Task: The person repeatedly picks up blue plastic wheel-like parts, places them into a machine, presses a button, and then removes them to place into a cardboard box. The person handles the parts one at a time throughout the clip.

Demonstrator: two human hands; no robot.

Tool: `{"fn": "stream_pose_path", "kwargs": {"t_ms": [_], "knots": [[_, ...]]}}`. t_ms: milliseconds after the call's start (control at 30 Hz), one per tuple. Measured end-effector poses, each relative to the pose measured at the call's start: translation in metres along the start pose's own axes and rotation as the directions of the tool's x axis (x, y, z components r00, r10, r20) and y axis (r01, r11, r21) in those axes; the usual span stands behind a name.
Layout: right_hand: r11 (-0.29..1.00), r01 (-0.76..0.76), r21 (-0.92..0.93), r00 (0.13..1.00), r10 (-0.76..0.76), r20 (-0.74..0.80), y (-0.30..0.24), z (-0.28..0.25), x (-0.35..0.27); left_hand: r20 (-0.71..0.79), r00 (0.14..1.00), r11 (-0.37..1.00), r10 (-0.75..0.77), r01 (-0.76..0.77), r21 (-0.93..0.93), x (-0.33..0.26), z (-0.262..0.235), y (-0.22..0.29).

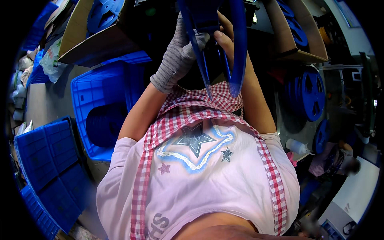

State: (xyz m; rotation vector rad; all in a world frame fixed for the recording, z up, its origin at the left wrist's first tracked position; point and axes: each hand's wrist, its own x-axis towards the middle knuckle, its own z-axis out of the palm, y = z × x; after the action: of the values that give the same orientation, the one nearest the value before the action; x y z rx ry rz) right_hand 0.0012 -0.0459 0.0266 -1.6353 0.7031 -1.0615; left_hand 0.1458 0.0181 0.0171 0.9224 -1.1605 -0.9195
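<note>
Upright in front of my chest is a blue plastic reel (239, 44), seen nearly edge-on, its two flanges spread toward me and its upper part cut off by the frame. My left hand (180, 56), in a grey knit glove, grips it from the left, with the gloved thumb by the hub between the flanges. Bare, my right hand (227, 38) holds the reel from the right, its thumb pressed near the hub. The other fingers of both hands are mostly hidden behind the reel.
Cardboard boxes with blue reels stand at far left (90, 48) and far right (310, 55). A blue crate (78, 98) holding dark reels is left; more blue crates (48, 168) lie nearer. Blue reels (314, 96) are stacked at right. Another person (330, 160) is beyond.
</note>
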Motion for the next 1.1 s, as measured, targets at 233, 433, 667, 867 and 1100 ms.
{"fn": "stream_pose_path", "kwargs": {"t_ms": [233, 433, 667, 867, 1100], "knots": [[0.997, -0.045, -0.067, 0.999, 0.045, 0.005, -0.011, -0.002, 0.001, -0.023, 0.998, 0.995, 0.056, -0.054, 0.088, -0.001, 0.002, 0.009], [0.883, 0.242, -0.402, 0.968, -0.192, 0.162, -0.043, -0.018, 0.015, 0.0, 0.998, 0.994, 0.065, -0.065, 0.083, -0.002, -0.01, 0.014], [0.715, 0.301, -0.631, 0.939, -0.107, 0.326, -0.056, -0.045, 0.098, 0.183, 0.983, 0.991, -0.027, 0.051, -0.126, 0.076, -0.084, -0.028], [0.613, 0.217, -0.76, 0.944, 0.067, 0.323, -0.01, -0.072, 0.234, 0.253, 0.961, 0.952, 0.11, -0.029, -0.304, 0.175, -0.158, -0.012], [0.349, 0.262, -0.9, 0.937, 0.131, 0.324, -0.007, -0.046, 0.317, 0.051, 0.998, 0.984, 0.037, -0.027, -0.174, 0.211, -0.184, -0.045]]}}
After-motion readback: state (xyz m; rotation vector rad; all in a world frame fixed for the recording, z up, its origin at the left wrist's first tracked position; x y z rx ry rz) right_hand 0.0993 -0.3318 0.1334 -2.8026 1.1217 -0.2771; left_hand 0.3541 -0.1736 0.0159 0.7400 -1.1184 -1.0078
